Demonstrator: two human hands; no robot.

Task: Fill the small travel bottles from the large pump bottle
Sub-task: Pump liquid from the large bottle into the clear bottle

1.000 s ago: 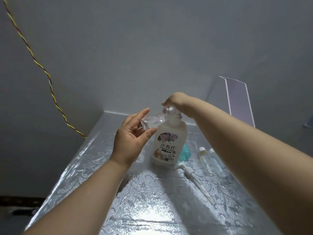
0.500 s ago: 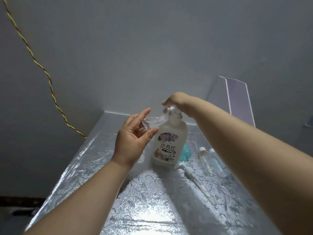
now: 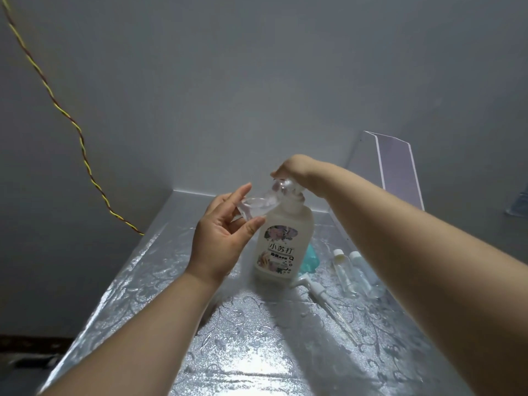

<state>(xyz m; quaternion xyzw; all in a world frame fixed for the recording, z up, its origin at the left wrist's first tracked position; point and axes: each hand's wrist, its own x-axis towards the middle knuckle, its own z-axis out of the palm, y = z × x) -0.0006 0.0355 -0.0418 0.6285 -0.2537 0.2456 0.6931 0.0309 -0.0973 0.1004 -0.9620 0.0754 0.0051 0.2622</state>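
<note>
my left hand (image 3: 223, 241), left of centre frame, pinches a small clear travel bottle (image 3: 253, 208) between the thumb and the curled fingers, with the forefinger stretched out along it. i hold it tilted, its open end towards the spout, so whatever comes out should land inside and not on the table. how full it is i cannot tell; the plastic is too clear and glary.

just right of it, my right hand (image 3: 294, 170) arches over the clear pump head (image 3: 285, 187), fingers bent down around it, wrist high, so i can press straight down. the large pump bottle (image 3: 281, 247) stands upright at centre frame, label facing me, its own weight steadying it under that press.

further right, partly behind my forearm, two capped travel bottles (image 3: 341, 270) stand side by side, close by for their turn, i judge. a loose pump with its dip tube (image 3: 317, 290) lies flat in front of them, and something teal (image 3: 310, 260) peeks out behind the big bottle. all of this rests on the silver patterned table cover (image 3: 257, 352).
</note>
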